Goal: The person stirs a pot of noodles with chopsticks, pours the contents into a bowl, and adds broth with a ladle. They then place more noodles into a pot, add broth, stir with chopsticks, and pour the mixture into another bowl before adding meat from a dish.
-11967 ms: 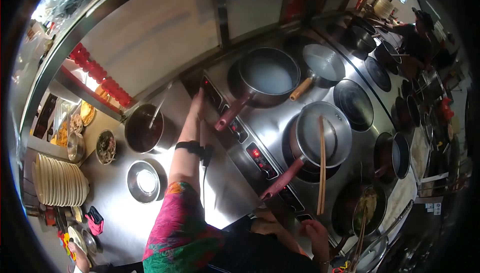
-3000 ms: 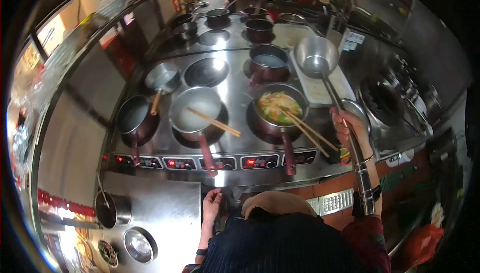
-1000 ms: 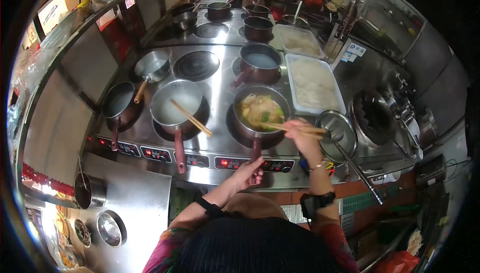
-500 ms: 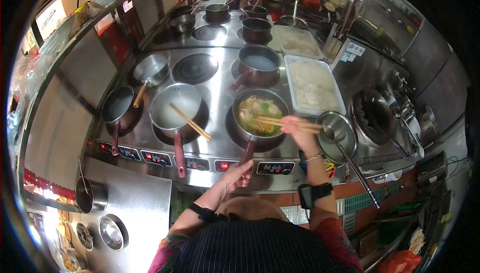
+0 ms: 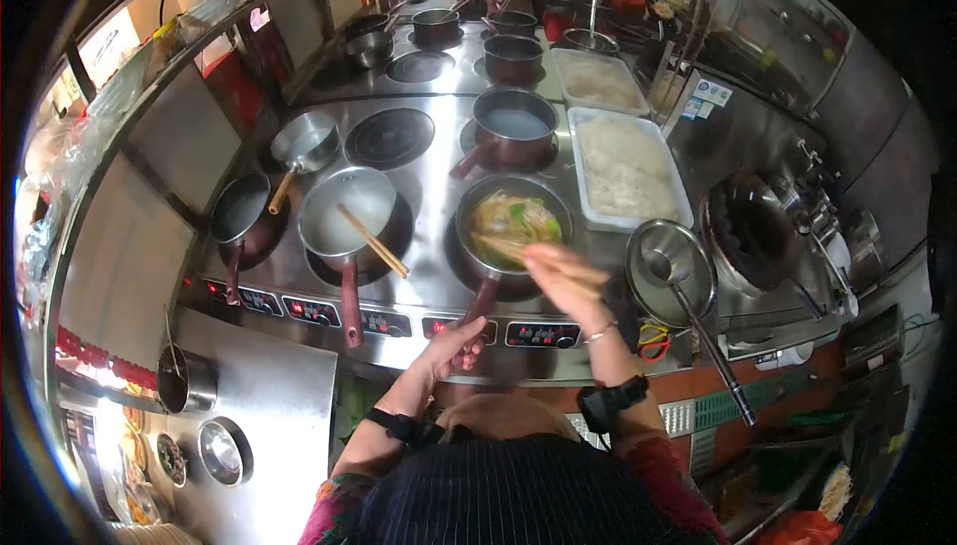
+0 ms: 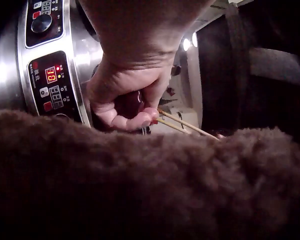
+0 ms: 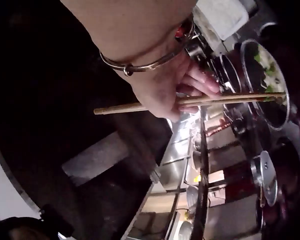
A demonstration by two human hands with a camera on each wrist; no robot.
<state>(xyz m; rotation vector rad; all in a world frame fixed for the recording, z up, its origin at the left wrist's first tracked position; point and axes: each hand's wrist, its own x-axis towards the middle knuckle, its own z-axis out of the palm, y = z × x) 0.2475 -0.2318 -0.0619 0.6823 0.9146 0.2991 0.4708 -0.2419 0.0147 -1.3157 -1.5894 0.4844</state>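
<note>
In the head view, a dark saucepan (image 5: 498, 184) holding noodles and green vegetables (image 5: 518, 214) in broth sits on the steel cooktop. My left hand (image 5: 454, 349) grips its maroon handle (image 5: 484, 298). Up close in the left wrist view, the fingers curl around that handle (image 6: 129, 104). My right hand (image 5: 560, 281) holds a pair of wooden chopsticks (image 5: 503, 247), their tips down in the food. The right wrist view shows the chopsticks (image 7: 240, 98) reaching over the pan rim, with their back ends sticking out behind the hand.
Left of it, a light saucepan (image 5: 361, 184) has chopsticks (image 5: 374, 241) laid across it. A long-handled metal dipper (image 5: 710, 346) rests in a round pot (image 5: 638, 291) at right. Behind stand a white noodle tray (image 5: 688, 211) and another saucepan (image 5: 515, 106). Control panels (image 5: 543, 336) line the front.
Three seconds ago my right hand held the dipper and the left was off the pan. Since then the dipper was set down; the chopsticks stir the food, and the pan handle has swung left.
</note>
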